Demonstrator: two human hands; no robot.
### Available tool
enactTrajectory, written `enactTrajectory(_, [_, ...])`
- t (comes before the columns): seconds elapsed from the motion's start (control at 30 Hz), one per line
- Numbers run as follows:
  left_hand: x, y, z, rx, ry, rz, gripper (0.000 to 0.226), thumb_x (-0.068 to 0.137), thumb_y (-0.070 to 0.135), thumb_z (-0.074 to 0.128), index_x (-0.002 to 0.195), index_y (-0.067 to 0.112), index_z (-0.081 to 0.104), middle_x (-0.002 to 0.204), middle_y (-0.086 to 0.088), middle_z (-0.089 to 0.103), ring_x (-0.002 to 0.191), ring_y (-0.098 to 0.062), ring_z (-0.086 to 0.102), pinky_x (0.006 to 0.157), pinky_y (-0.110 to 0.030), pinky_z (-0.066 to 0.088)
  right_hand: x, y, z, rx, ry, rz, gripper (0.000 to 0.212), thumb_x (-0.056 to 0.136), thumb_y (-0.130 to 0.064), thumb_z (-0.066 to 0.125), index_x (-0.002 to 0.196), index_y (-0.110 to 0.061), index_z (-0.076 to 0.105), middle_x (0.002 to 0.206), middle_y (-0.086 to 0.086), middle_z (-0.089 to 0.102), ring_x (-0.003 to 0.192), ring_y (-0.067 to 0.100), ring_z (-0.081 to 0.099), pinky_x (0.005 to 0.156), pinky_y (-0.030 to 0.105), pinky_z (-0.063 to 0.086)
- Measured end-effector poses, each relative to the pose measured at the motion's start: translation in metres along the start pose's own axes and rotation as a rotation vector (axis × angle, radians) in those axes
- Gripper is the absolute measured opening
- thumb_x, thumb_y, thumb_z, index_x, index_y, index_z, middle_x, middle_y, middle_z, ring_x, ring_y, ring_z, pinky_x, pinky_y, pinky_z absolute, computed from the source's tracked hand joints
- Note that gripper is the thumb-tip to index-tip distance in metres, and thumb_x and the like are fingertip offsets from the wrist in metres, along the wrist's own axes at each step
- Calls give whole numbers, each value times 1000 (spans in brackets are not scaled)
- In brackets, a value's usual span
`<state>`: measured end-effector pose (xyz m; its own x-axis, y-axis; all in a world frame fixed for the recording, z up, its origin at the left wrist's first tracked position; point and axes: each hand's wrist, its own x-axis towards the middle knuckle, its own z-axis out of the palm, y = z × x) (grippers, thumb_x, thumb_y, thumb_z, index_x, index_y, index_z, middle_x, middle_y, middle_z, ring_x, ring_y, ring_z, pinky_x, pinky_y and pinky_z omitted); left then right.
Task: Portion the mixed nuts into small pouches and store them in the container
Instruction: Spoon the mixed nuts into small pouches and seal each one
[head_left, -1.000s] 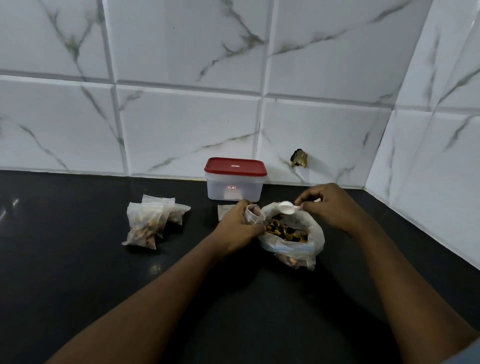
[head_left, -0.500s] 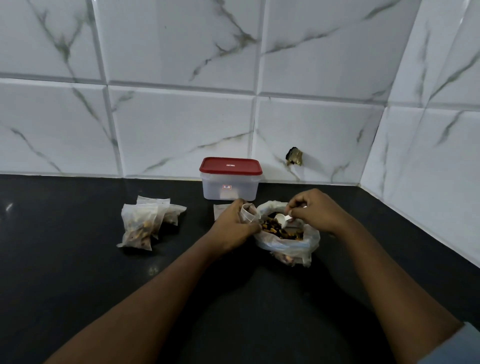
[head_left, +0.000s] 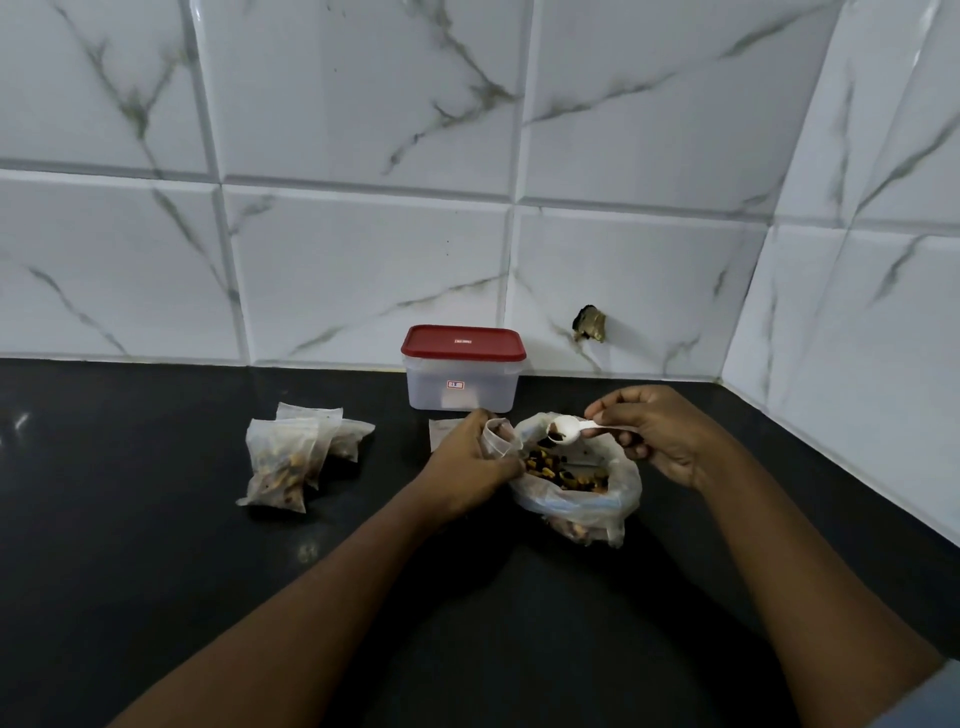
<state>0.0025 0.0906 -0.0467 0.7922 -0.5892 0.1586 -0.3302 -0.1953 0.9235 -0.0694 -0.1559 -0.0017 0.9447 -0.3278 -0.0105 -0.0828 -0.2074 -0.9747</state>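
On the glossy black tabletop (head_left: 156, 597), the red-lidded translucent plastic container (head_left: 462, 387) is standing shut at the back, awaiting our pouches. The crumpled clear bag of mixed nuts (head_left: 602, 501) is lying open between our hands; filled translucent pouches (head_left: 283, 462) are lying apart at left. Our left hand (head_left: 465, 470) is clamping its fingers on a small pouch (head_left: 497, 440), propping its mouth beside the bag. Our right hand (head_left: 662, 436) is pinching a loaded white plastic spoon (head_left: 566, 431) over it, probably so spills drop back in.

I can read no text here: the translucent rectangular plastic container (head_left: 488, 391) bears a small red sticker (head_left: 455, 385), and its red lid (head_left: 493, 347) a white mark (head_left: 462, 341), both too blurred.
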Motion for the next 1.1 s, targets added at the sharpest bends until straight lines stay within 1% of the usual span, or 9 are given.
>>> enactTrajectory(0.13, [0, -2, 0, -6, 3, 10, 40, 91, 13, 74, 125, 23, 56, 120, 4, 66, 109, -12, 67, 93, -33, 57, -8, -9, 14, 114, -118, -125, 13, 95, 3, 67, 101, -3, 76, 91, 17, 74, 59, 10, 47, 49, 20, 36])
enactTrajectory(0.3, [0, -6, 2, 0, 40, 34, 35, 89, 15, 76, 117, 23, 58, 113, -2, 69, 102, -16, 69, 91, -37, 59, -20, -15, 40, -416, -240, -360, 16, 95, -12, 74, 99, -25, 82, 105, -3, 79, 94, 11, 73, 83, 30, 57])
enactTrajectory(0.37, [1, -6, 3, 8, 46, 39, 36, 88, 14, 77, 117, 23, 57, 113, -2, 67, 102, -17, 68, 91, -37, 59, -23, -17, 41, -434, -228, -397, 16, 94, -11, 75, 102, -24, 82, 105, -7, 79, 102, 11, 73, 93, 31, 57])
enactTrajectory(0.5, [-1, -3, 1, -30, 15, 20, 39, 90, 12, 75, 122, 24, 56, 119, 2, 67, 107, -13, 68, 94, -34, 58, -23, -25, 24, -379, -31, -405, 18, 93, -9, 75, 99, -25, 82, 97, -10, 79, 92, 6, 72, 81, 25, 57])
enactTrajectory(0.6, [-3, 1, 1, -44, 30, 23, 36, 91, 17, 76, 120, 26, 56, 117, 2, 67, 106, -12, 68, 85, -25, 55, -17, -21, 4, -429, 54, -289, 16, 94, -8, 71, 92, -20, 81, 85, -3, 78, 71, 9, 66, 70, 32, 54])
enactTrajectory(0.7, [-5, 5, 2, -94, 60, 28, 36, 90, 17, 77, 119, 23, 56, 112, -1, 68, 100, -12, 68, 75, -20, 52, -9, -11, -6, -606, 44, -163, 19, 91, -7, 69, 87, -22, 80, 86, -4, 79, 84, 16, 71, 80, 41, 57])
enactTrajectory(0.77, [-6, 6, 2, -121, 40, 20, 39, 88, 17, 79, 120, 21, 55, 112, -4, 69, 100, -15, 69, 79, -25, 57, -5, -4, -4, -761, 28, -129, 19, 92, -10, 69, 85, -25, 79, 91, -7, 78, 90, 15, 72, 84, 39, 58])
enactTrajectory(1.0, [-6, 5, 0, -202, -21, -8, 45, 87, 24, 83, 122, 22, 55, 115, -6, 70, 104, -18, 73, 95, -40, 60, -3, -1, 3, -984, 16, -151, 17, 96, -11, 64, 95, -22, 77, 101, -4, 75, 89, 10, 68, 76, 29, 55])
enactTrajectory(1.1, [-4, 5, -1, -188, -31, -13, 44, 87, 22, 82, 122, 23, 54, 115, -5, 70, 102, -16, 73, 89, -33, 61, -6, -3, 6, -972, 30, -176, 14, 98, -15, 65, 100, -21, 77, 102, -4, 75, 88, 8, 67, 72, 26, 51])
